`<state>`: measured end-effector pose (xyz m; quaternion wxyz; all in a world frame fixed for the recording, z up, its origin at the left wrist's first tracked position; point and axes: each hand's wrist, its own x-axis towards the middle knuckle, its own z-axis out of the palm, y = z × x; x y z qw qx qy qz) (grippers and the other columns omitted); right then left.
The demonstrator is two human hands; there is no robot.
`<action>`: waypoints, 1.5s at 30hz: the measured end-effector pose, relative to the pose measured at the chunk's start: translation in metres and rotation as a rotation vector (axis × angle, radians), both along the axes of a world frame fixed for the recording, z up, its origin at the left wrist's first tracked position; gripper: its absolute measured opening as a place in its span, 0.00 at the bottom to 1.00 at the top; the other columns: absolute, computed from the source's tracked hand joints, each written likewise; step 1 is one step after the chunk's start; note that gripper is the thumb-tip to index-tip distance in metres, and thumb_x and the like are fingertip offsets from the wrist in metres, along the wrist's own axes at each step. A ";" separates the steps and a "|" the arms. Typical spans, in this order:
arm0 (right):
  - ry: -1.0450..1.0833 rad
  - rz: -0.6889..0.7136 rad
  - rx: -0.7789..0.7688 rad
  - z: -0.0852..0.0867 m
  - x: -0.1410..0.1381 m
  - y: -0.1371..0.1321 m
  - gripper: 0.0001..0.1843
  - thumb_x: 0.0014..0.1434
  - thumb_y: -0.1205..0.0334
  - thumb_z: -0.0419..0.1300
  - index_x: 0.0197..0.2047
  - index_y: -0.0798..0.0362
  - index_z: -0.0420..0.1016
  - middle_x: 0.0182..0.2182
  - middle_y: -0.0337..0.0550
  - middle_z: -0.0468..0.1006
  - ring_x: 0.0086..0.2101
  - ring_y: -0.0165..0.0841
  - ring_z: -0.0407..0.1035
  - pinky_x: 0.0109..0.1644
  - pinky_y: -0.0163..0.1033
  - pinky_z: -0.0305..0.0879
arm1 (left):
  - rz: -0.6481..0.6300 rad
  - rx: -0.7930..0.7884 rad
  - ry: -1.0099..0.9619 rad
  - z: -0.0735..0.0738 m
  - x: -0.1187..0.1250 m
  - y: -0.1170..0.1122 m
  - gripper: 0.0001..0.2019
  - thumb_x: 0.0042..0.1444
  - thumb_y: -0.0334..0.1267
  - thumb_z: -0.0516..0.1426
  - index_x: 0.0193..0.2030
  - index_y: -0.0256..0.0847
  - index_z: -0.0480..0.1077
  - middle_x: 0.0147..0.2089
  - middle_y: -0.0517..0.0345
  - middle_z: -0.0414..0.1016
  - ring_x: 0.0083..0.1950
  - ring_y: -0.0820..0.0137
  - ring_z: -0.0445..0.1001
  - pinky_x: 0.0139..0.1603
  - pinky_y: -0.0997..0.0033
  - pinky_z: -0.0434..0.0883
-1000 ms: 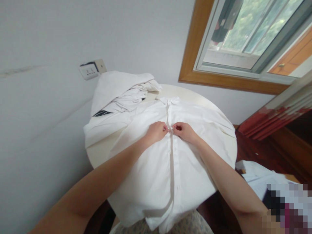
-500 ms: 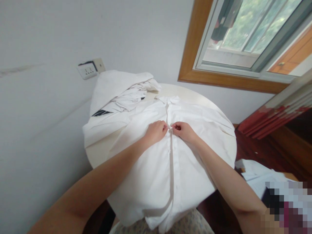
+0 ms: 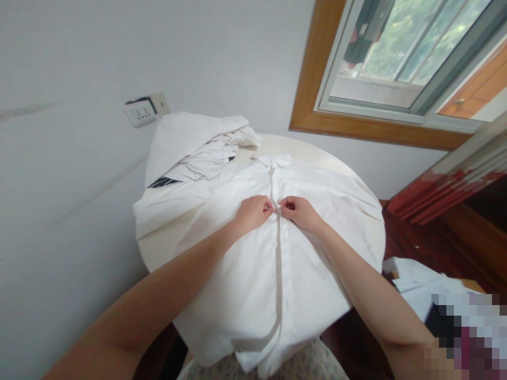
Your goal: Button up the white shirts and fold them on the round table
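Note:
A white button-up shirt (image 3: 237,285) lies front side up, its collar (image 3: 273,161) at the far side and its hem hanging over the near edge. At mid-chest, my left hand (image 3: 256,212) pinches the left front edge at the placket. Close beside it, my right hand (image 3: 298,211) pinches the other front edge, fingertips nearly touching the left ones. Below the hands the two front edges lie slightly apart, with small buttons along the left one. Whatever button sits between my fingertips is hidden.
Under the shirt is a round cream table (image 3: 158,250). A heap of white cloth (image 3: 190,140) lies at its back left, against the wall with a socket (image 3: 139,113). A wood-framed window (image 3: 317,119) is at upper right; papers (image 3: 415,277) lie at lower right.
Both hands stay at the same spot on the placket, with only slight fingertip movement. The shirt has not shifted noticeably.

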<state>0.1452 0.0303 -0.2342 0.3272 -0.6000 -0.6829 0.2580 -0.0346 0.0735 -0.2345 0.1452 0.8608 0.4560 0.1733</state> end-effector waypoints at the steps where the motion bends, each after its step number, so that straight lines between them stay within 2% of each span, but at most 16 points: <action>1: 0.002 0.003 -0.002 0.000 0.000 0.000 0.12 0.52 0.60 0.56 0.35 0.57 0.78 0.26 0.38 0.75 0.25 0.27 0.64 0.31 0.32 0.58 | 0.010 -0.015 -0.009 0.000 0.000 0.001 0.10 0.58 0.44 0.56 0.38 0.41 0.75 0.40 0.55 0.77 0.41 0.66 0.74 0.40 0.71 0.66; 6: 0.000 -0.050 0.013 0.001 -0.006 0.000 0.12 0.51 0.62 0.56 0.36 0.57 0.78 0.25 0.38 0.75 0.25 0.27 0.64 0.31 0.31 0.57 | 0.042 -0.142 -0.062 -0.002 0.000 0.008 0.13 0.59 0.45 0.54 0.38 0.40 0.76 0.36 0.55 0.78 0.36 0.68 0.74 0.34 0.73 0.64; 12: -0.007 -0.097 0.044 0.001 -0.013 -0.001 0.10 0.49 0.64 0.57 0.33 0.57 0.78 0.24 0.38 0.74 0.25 0.26 0.63 0.30 0.30 0.57 | 0.066 -0.168 -0.082 0.001 0.000 0.008 0.13 0.59 0.44 0.53 0.39 0.39 0.76 0.37 0.53 0.79 0.36 0.68 0.74 0.33 0.74 0.62; 17: 0.043 -0.091 0.022 0.004 -0.013 -0.003 0.10 0.49 0.64 0.57 0.34 0.57 0.78 0.23 0.37 0.74 0.24 0.26 0.63 0.29 0.30 0.57 | 0.059 -0.234 -0.153 0.004 0.000 0.008 0.12 0.58 0.40 0.53 0.33 0.38 0.76 0.32 0.55 0.79 0.32 0.71 0.73 0.30 0.75 0.61; 20: 0.082 -0.080 0.011 0.005 -0.014 -0.004 0.11 0.50 0.63 0.58 0.34 0.57 0.78 0.24 0.38 0.75 0.25 0.26 0.65 0.29 0.30 0.57 | 0.076 -0.380 -0.261 0.004 0.002 0.007 0.11 0.58 0.38 0.53 0.31 0.37 0.75 0.29 0.57 0.78 0.25 0.75 0.69 0.26 0.76 0.60; 23: 0.123 -0.072 -0.009 0.001 -0.013 -0.003 0.11 0.50 0.61 0.58 0.34 0.58 0.78 0.25 0.39 0.76 0.25 0.27 0.65 0.29 0.30 0.58 | 0.131 -0.616 -0.412 0.005 0.004 0.005 0.11 0.58 0.39 0.55 0.30 0.36 0.72 0.26 0.57 0.76 0.21 0.77 0.67 0.24 0.77 0.63; 26: 0.154 -0.059 -0.024 -0.003 -0.012 -0.001 0.12 0.50 0.60 0.58 0.35 0.57 0.78 0.26 0.40 0.76 0.26 0.27 0.66 0.30 0.31 0.59 | 0.172 -0.823 -0.618 0.007 0.005 0.002 0.10 0.56 0.40 0.59 0.29 0.35 0.70 0.26 0.55 0.76 0.25 0.75 0.72 0.29 0.76 0.70; 29: 0.154 -0.068 -0.019 -0.001 -0.012 -0.002 0.13 0.50 0.60 0.58 0.35 0.57 0.78 0.26 0.40 0.77 0.26 0.28 0.67 0.30 0.31 0.59 | 0.187 -0.928 -0.749 0.010 0.006 -0.001 0.11 0.52 0.39 0.63 0.28 0.34 0.68 0.26 0.53 0.75 0.28 0.72 0.75 0.37 0.72 0.75; 35: 0.188 -0.091 -0.024 0.002 -0.014 -0.005 0.12 0.49 0.60 0.59 0.33 0.58 0.79 0.26 0.41 0.78 0.26 0.28 0.67 0.30 0.31 0.60 | 0.245 -0.945 -0.830 0.010 0.008 -0.004 0.09 0.52 0.35 0.64 0.29 0.34 0.68 0.25 0.54 0.75 0.30 0.71 0.77 0.45 0.67 0.76; 38: 0.241 -0.021 -0.080 0.002 -0.008 -0.005 0.14 0.51 0.59 0.57 0.36 0.57 0.80 0.26 0.40 0.78 0.26 0.28 0.67 0.29 0.31 0.60 | 0.259 -0.943 -0.853 0.011 0.009 -0.006 0.09 0.52 0.35 0.64 0.29 0.34 0.69 0.25 0.54 0.76 0.31 0.71 0.77 0.46 0.66 0.76; 41: 0.380 0.089 -0.182 0.005 0.001 -0.005 0.15 0.51 0.60 0.57 0.38 0.57 0.80 0.27 0.40 0.78 0.27 0.27 0.68 0.33 0.31 0.63 | 0.261 -0.946 -0.862 0.012 0.008 -0.006 0.10 0.50 0.36 0.65 0.29 0.33 0.69 0.26 0.53 0.77 0.32 0.71 0.78 0.46 0.66 0.76; 45: 0.549 0.147 -0.274 0.006 0.005 -0.004 0.14 0.48 0.58 0.62 0.35 0.58 0.80 0.30 0.42 0.79 0.30 0.27 0.69 0.39 0.34 0.67 | 0.248 -0.952 -0.862 0.011 0.007 -0.005 0.10 0.50 0.36 0.65 0.30 0.33 0.70 0.27 0.51 0.78 0.32 0.71 0.78 0.45 0.68 0.77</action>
